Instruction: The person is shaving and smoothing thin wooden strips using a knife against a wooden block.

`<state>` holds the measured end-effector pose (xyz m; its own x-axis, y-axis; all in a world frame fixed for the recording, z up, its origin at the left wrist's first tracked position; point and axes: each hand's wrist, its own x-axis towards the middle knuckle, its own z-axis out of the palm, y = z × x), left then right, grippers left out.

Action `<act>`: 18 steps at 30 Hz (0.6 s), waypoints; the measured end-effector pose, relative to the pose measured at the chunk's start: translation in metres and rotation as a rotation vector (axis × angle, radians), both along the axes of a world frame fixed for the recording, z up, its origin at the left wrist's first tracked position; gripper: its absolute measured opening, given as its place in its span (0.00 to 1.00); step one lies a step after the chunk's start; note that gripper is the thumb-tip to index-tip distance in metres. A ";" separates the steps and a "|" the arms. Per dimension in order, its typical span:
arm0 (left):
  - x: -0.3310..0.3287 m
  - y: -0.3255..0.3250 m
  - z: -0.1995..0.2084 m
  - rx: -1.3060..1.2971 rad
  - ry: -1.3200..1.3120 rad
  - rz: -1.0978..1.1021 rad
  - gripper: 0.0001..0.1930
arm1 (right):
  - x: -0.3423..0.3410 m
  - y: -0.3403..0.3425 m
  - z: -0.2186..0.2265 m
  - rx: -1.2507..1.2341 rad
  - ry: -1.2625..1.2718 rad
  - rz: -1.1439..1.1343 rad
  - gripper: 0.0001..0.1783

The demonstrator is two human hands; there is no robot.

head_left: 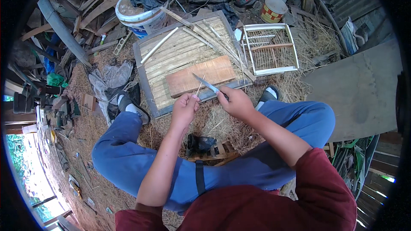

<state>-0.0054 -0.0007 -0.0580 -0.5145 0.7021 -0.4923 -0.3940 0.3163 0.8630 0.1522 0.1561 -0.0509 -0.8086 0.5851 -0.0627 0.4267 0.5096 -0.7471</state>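
My right hand (234,102) is closed round the handle of a knife (207,83), whose blade points up and to the left over a flat wooden board (188,77). In my left hand (185,108) a thin wooden stick (199,88) is pinched, its free end rising beside the blade. Whether blade and stick touch I cannot tell. The board lies on a larger slatted wooden panel (160,72) with a dark frame, between my feet. Long wooden strips (195,29) lie across the panel's far part, and a single pale strip (159,45) lies at its left.
Right of the panel stands a small wooden frame cage (269,69) with bars. Behind are a large white bucket (141,19) and a red-and-yellow tub (273,9). A plywood sheet (355,94) lies at the right. Dark plastic (114,79) lies by my left foot; shavings cover the ground.
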 end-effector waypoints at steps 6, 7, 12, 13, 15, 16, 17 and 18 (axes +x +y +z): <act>-0.001 0.000 -0.005 0.011 0.009 -0.005 0.11 | 0.005 -0.021 0.000 -0.030 -0.002 0.101 0.13; 0.000 0.000 -0.003 0.023 0.005 -0.017 0.11 | 0.003 -0.011 0.002 -0.031 -0.014 0.058 0.14; 0.002 0.002 0.004 -0.012 -0.026 -0.010 0.11 | 0.000 0.003 0.001 -0.003 -0.014 -0.013 0.16; 0.001 0.000 0.005 -0.022 -0.060 -0.010 0.11 | 0.000 0.002 0.000 -0.002 -0.012 -0.010 0.16; -0.001 -0.004 0.007 -0.009 -0.081 -0.012 0.11 | -0.001 0.003 0.000 -0.024 -0.033 -0.022 0.16; -0.001 -0.007 0.007 0.001 -0.105 -0.020 0.10 | -0.001 0.004 0.004 -0.025 -0.031 -0.023 0.16; 0.000 -0.010 0.008 0.000 -0.103 -0.022 0.10 | -0.001 0.004 0.011 -0.043 -0.065 -0.039 0.16; 0.001 -0.015 0.009 -0.025 -0.037 -0.050 0.10 | -0.002 0.005 0.015 -0.062 -0.098 -0.056 0.16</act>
